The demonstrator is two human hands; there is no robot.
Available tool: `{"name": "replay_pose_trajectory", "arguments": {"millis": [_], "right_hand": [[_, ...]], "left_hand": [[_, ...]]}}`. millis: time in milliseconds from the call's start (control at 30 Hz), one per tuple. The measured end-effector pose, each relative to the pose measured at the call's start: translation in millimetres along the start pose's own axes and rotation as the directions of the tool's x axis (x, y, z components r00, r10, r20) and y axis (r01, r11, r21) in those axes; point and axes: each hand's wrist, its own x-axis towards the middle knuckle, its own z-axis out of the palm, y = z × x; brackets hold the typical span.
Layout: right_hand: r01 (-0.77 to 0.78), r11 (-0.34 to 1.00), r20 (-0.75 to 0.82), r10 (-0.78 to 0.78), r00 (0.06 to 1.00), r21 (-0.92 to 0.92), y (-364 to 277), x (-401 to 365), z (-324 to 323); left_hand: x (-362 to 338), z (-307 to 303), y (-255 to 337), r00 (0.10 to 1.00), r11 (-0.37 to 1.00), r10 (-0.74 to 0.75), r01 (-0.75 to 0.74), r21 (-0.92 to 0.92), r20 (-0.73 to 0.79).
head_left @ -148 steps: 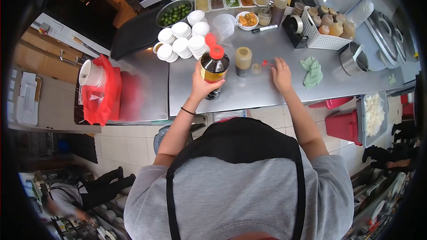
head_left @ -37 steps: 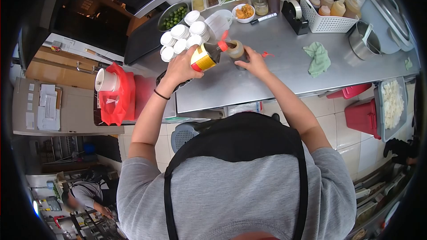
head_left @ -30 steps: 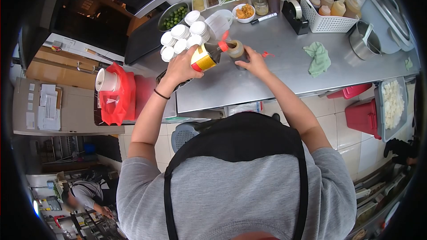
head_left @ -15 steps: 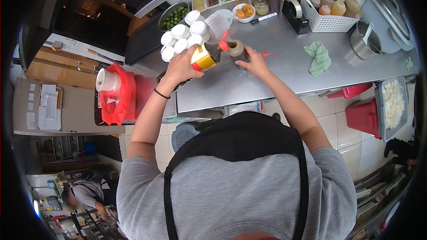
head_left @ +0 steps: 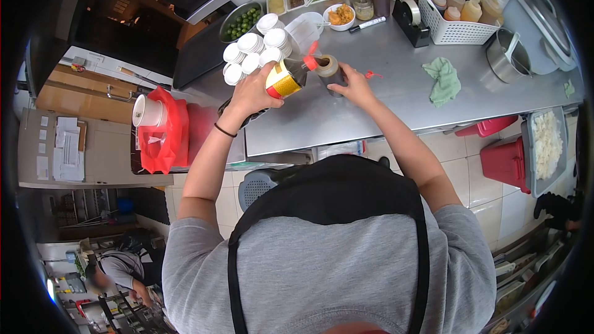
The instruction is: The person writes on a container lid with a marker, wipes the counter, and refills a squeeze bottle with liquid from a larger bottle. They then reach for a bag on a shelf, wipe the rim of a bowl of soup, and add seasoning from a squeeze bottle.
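My left hand [head_left: 252,91] is wrapped round a dark bottle with a yellow label [head_left: 283,81], which is tilted to the right. Its red spout [head_left: 310,60] is at the open mouth of a squeeze bottle [head_left: 331,73] with dark contents. My right hand [head_left: 354,85] holds that squeeze bottle from its right side, slightly tilted on the steel counter [head_left: 309,122]. Just right of my right hand lies a small red cap [head_left: 371,75]. Stacks of white lids or cups [head_left: 252,55] stand beyond my left hand.
Toward the back are a bowl of green fruit [head_left: 242,23], an orange-filled bowl [head_left: 340,17], a marker [head_left: 367,24] and a tape dispenser [head_left: 413,25]. Farther right are a white basket of bottles [head_left: 461,29], a green cloth [head_left: 442,81] and a steel pot [head_left: 507,59]. A co-worker [head_left: 124,269] is at lower left.
Both hands and the two bottles look nearly unmoved. At lower left, the co-worker's arms have shifted slightly.
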Motion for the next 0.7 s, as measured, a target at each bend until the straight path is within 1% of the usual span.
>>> {"name": "replay_pose_trajectory", "arguments": {"millis": [267, 400, 467, 500, 533, 567, 600, 633, 667, 700], "right_hand": [[0.009, 1.000, 0.001, -0.009, 1.000, 0.006, 0.6, 0.0, 0.3], [-0.020, 1.000, 0.017, 0.020, 1.000, 0.006, -1.6, -0.3, -0.9], [-0.030, 1.000, 0.029, 0.030, 0.999, 0.006, -4.0, -0.3, -2.3], [0.008, 1.000, -0.004, -0.008, 1.000, 0.004, -5.7, -0.3, -2.9], [0.046, 0.999, -0.036, -0.046, 0.998, -0.001, -8.1, -0.4, -3.9], [0.052, 0.999, -0.033, -0.052, 0.998, -0.007, -24.2, -1.3, -10.9], [0.112, 0.989, -0.146, -0.098, 0.984, 0.092, -41.5, -2.8, -19.0], [0.192, 0.965, -0.265, -0.141, 0.954, 0.180, -61.8, -1.2, -26.3], [0.224, 0.960, -0.273, -0.174, 0.946, 0.166, -77.6, 2.2, -29.2], [0.188, 0.938, -0.260, -0.111, 0.959, 0.290, -93.3, 2.7, -30.1]], "left_hand": [[-0.5, 0.2, 1.8, 0.999, 0.999, -0.030, 0.030, -0.029, 0.015], [0.4, 6.1, -3.2, 1.000, 0.997, 0.003, -0.003, -0.083, 0.005], [0.0, 9.5, -4.0, 1.000, 0.969, 0.005, -0.004, -0.248, 0.004], [0.0, 13.5, -5.8, 1.000, 0.968, 0.004, -0.004, -0.251, -0.001], [0.3, 19.6, -8.3, 1.000, 0.946, 0.007, -0.006, -0.325, 0.002], [0.7, 24.0, -9.1, 1.000, 0.918, 0.010, -0.009, -0.396, 0.002], [-1.8, 28.4, -8.6, 1.000, 0.917, 0.009, -0.013, -0.399, -0.010], [-5.6, 29.7, -5.2, 1.000, 0.864, 0.010, -0.015, -0.504, -0.013], [-6.0, 28.3, -2.9, 1.000, 0.802, 0.017, -0.029, -0.597, -0.026], [-6.7, 30.5, -3.1, 0.998, 0.740, 0.035, -0.061, -0.670, -0.053]]}}
